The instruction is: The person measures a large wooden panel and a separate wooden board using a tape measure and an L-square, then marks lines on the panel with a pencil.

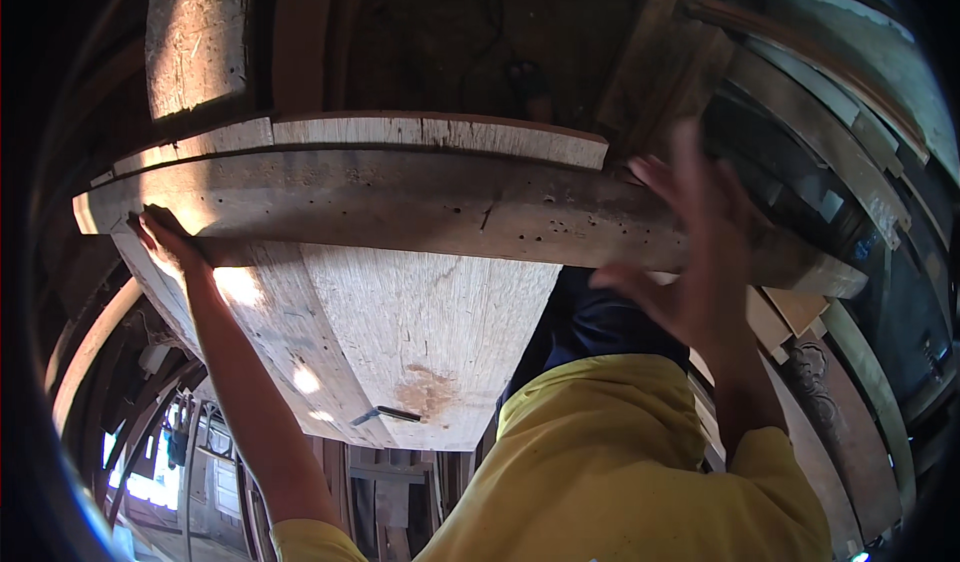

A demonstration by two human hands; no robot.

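Fingers of our left hand [165, 242] curl over the left end of the long grey plank [450, 207], gripping its edge where sunlight falls on the wood. Our right hand [690, 262] is spread wide, fingers apart and blurred, palm toward the plank's right part; we cannot tell whether it presses the wood or hovers just off it. It holds nothing.

That plank is our landmark: it runs across the middle of the view, from the left hand to a tapered right end. We judge it heavy and stiff, a thick old board that will not flex, so a hold at both ends, with the palms under or against the broad face, looks safest. Its surface is rough, dry and weathered, peppered with small dark holes, and the edges look splintery, so it should not slip, though it may bite bare skin.

Directly above the plank lies a thinner pale board [440, 132] with a chipped, flaking top edge. Below the plank a wide pale panel [430, 322] spreads out, smooth-grained, with a rusty brown stain and a short dark metal piece [385, 415] near its lower edge. Right of the plank, stacked timbers [830, 132] lean in layers, grey and brown. Further below, our yellow shirt [600, 462] fills the foreground, and a carved dark wooden piece [810, 382] shows beside it.
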